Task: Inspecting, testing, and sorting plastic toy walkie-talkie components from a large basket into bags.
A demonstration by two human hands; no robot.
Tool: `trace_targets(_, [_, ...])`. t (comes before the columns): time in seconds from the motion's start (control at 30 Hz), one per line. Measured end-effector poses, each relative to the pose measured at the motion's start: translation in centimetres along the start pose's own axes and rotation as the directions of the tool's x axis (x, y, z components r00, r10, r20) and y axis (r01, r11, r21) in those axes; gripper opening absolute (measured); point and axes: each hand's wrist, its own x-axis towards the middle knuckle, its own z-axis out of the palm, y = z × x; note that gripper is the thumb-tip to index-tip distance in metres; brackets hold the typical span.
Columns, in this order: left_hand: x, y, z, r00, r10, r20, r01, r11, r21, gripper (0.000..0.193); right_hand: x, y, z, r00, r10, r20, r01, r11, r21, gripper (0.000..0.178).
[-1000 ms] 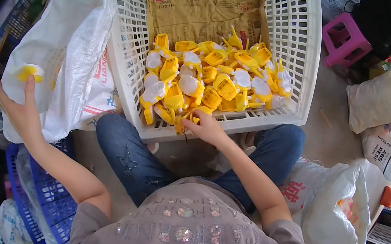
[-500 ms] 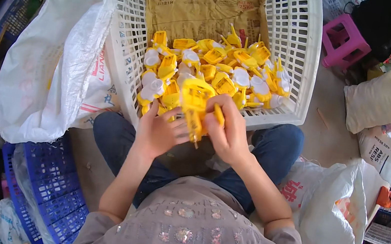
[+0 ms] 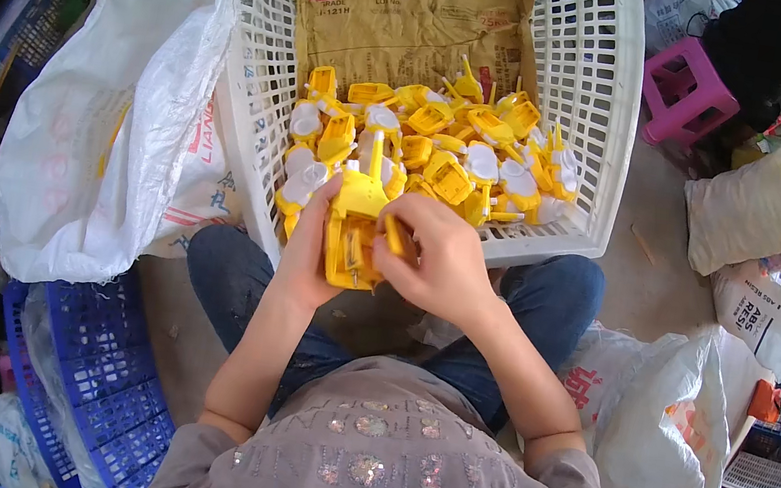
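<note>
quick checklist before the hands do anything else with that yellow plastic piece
1. Left hand supports the yellow plastic moulded part from its left side: ok.
2. Right hand grips the part's right side, fingers curled over it: ok.
3. Part is held above the near rim of the white plastic lattice basket, over the lap: ok.
4. Pile of yellow and white plastic pieces sits inside the basket, none spilled onto the floor: ok.
5. Large white woven sack to the left is open: cannot tell.

Both forearms were raised and drawn together above the lap; the left hand (image 3: 310,252) and right hand (image 3: 436,259) were closed, fingers curled, side by side.
</note>
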Motion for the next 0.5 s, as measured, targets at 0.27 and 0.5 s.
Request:
trace_targets(0.27, [0.1,-0.6,-0.8,0.996,0.028,-0.081,-0.015,0.988,0.151,0.037,0.0,0.2,1.8,1.0,-0.005,0.026,0.01,0.977,-0.214,0.01])
trace_targets(0.5, [0.5,-1.9,-1.6,0.987,0.119,-0.11,-0.107,0.989,0.106,0.039,-0.6,1.5,4.4,0.991,-0.053,-0.12,0.021,0.968,-0.252,0.016])
